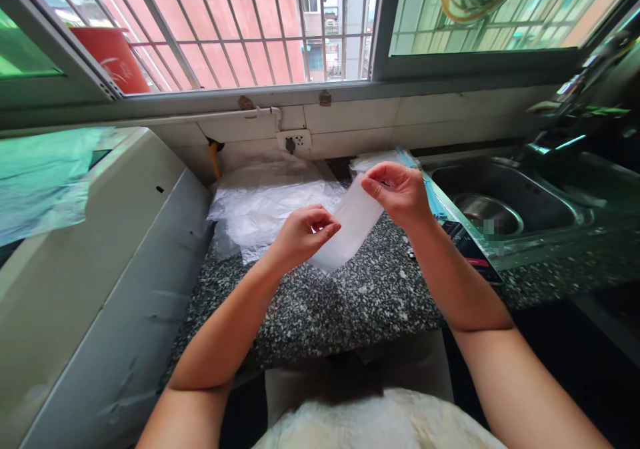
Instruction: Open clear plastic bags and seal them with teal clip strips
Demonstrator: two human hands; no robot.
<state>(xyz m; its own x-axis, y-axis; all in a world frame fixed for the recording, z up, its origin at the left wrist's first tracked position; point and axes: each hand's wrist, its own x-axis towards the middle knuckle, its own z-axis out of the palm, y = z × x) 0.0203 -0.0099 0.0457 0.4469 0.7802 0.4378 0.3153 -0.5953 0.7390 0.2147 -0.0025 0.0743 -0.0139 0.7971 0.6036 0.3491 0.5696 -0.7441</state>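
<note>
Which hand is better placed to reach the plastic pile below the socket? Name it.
Probably the left hand: it is beside the plastic pile, while the right hand is farther off, though both hold the translucent plastic.

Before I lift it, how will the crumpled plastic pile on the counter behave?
The plastic pile will probably feel floppy and light, since the counter shows through its thin edges. Its loosely overlapping layers may slide apart.

Translucent white plastic pouch (354, 227), partly hidden by left hand (307, 230); pale-green plastic sheet (45, 185), cut off at left; silvery metal tap (575, 92), blurred.
</note>
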